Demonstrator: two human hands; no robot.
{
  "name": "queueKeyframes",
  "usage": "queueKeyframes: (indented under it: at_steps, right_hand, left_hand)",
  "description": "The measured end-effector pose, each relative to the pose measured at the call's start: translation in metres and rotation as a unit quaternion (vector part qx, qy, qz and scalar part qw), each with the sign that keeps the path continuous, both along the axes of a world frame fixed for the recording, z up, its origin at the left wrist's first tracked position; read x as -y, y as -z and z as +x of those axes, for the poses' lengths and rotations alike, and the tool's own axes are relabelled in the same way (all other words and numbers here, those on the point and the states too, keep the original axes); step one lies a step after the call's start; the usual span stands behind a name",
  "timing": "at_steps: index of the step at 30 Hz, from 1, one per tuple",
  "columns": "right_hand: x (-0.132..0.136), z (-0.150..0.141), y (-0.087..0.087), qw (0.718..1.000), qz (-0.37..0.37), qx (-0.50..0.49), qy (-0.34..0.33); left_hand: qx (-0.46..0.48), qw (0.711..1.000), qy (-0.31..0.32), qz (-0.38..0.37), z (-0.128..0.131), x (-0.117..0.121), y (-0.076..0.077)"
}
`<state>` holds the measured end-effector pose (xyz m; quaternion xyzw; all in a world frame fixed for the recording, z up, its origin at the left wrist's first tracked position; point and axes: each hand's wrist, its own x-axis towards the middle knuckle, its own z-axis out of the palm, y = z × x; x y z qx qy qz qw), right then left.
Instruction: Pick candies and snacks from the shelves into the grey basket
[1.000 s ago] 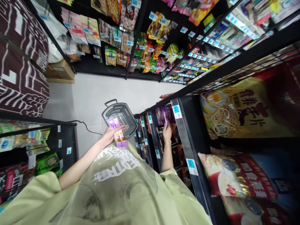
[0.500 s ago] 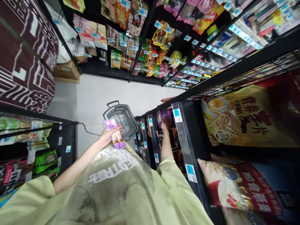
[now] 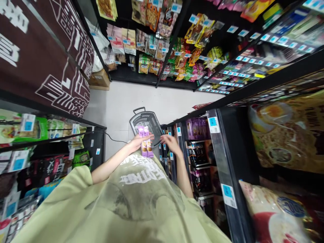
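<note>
A pale green shirt with white lettering (image 3: 108, 209) is covering the person's body at the nearest edge. Beyond it, the left hand (image 3: 136, 143) is closing its fingers around two slim purple packets with brown-and-gold pictures (image 3: 147, 151), which are lying side by side in front of the shirt, their upper ends overlapping the view of the basket. The right hand (image 3: 172, 144) is hanging just to the right of them, apart from the packets, its fingers loosely curled and partly open, seemingly holding nothing. Further down, a dark grey perforated plastic basket with a loop handle (image 3: 157, 122) is resting on the light grey floor (image 3: 121, 101). To the right, more purple packets (image 3: 196, 129) are standing in a row on a black shelf unit with blue-and-white price tags (image 3: 220, 158). Farther off, a brown cardboard box (image 3: 100, 80) is sitting on the floor beside a black rack (image 3: 134, 77), where many colourful snack bags (image 3: 130, 41) are hanging.
</note>
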<state>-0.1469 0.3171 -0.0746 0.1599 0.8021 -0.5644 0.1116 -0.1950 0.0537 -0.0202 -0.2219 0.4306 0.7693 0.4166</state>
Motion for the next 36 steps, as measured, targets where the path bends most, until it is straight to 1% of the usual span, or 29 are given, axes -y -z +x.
queueKeyframes:
  at_steps: [1, 2, 3, 4, 6, 7, 9, 10, 11, 13, 15, 17, 19, 21, 23, 26, 28, 32, 36]
  right_hand:
    - [0.029, 0.009, -0.004, 0.99, -0.108, 0.037, -0.076]
    - [0.055, 0.018, -0.007, 0.97, -0.188, 0.072, -0.138]
    - [0.079, 0.026, -0.008, 0.955, -0.24, 0.09, -0.152]
    - [0.098, 0.033, -0.008, 0.947, -0.278, 0.096, -0.13]
    - [0.124, 0.045, -0.003, 0.944, -0.312, 0.089, -0.055]
    - [0.129, 0.049, 0.001, 0.944, -0.318, 0.081, -0.022]
    - [0.13, 0.054, 0.008, 0.949, -0.309, 0.065, 0.01]
    - [0.126, 0.055, 0.01, 0.956, -0.287, 0.053, 0.016]
    - [0.121, 0.056, 0.01, 0.967, -0.25, 0.038, 0.022]
    - [0.109, 0.057, 0.005, 0.991, -0.134, -0.002, 0.03]
    - [0.098, 0.057, -0.004, 0.999, -0.006, -0.045, 0.015]
    - [0.09, 0.056, -0.015, 0.993, 0.086, -0.073, -0.037]
    - [0.086, 0.054, -0.024, 0.98, 0.152, -0.074, -0.105]
    - [0.087, 0.051, -0.031, 0.962, 0.216, -0.048, -0.162]
    - [0.09, 0.048, -0.036, 0.939, 0.274, -0.017, -0.209]
    - [0.096, 0.044, -0.04, 0.913, 0.32, 0.006, -0.253]
    - [0.099, 0.044, -0.04, 0.908, 0.328, 0.005, -0.259]
    - [0.1, 0.045, -0.03, 0.912, 0.33, -0.006, -0.242]
    - [0.103, 0.044, -0.016, 0.913, 0.329, -0.018, -0.24]
  left_hand:
    - [0.0, 1.0, 0.005, 0.004, 0.0, 0.0, 0.0]
    - [0.0, 1.0, 0.009, 0.005, 0.0, 0.0, 0.0]
    - [-0.001, 1.0, 0.011, 0.004, 0.0, 0.0, 0.0]
    - [-0.004, 1.0, 0.013, 0.004, 0.001, 0.0, 0.001]
    - [-0.012, 1.0, 0.019, 0.007, 0.002, 0.001, 0.005]
    - [-0.014, 1.0, 0.023, 0.01, 0.003, 0.001, 0.006]
    - [-0.01, 0.999, 0.038, 0.014, 0.006, 0.0, 0.01]
    - [-0.009, 0.999, 0.048, 0.014, 0.008, 0.0, 0.012]
    - [-0.009, 0.998, 0.059, 0.015, 0.009, -0.001, 0.013]
    - [-0.011, 0.997, 0.08, 0.017, 0.01, -0.003, 0.016]
    - [-0.006, 0.997, 0.074, 0.017, 0.01, -0.003, 0.019]
    - [0.005, 0.999, 0.047, 0.014, 0.009, -0.002, 0.02]
    - [0.01, 1.0, 0.025, 0.01, 0.007, 0.0, 0.022]
    - [0.01, 1.0, 0.024, -0.001, 0.006, 0.002, 0.023]
    - [0.011, 0.999, 0.018, -0.03, 0.004, 0.004, 0.024]
    - [0.03, 0.995, -0.023, -0.096, 0.002, 0.004, 0.025]
    - [0.047, 0.99, -0.054, -0.12, 0.002, 0.002, 0.024]
    - [0.054, 0.989, -0.08, -0.114, 0.001, -0.002, 0.021]
    - [0.047, 0.988, -0.094, -0.11, -0.001, -0.003, 0.022]
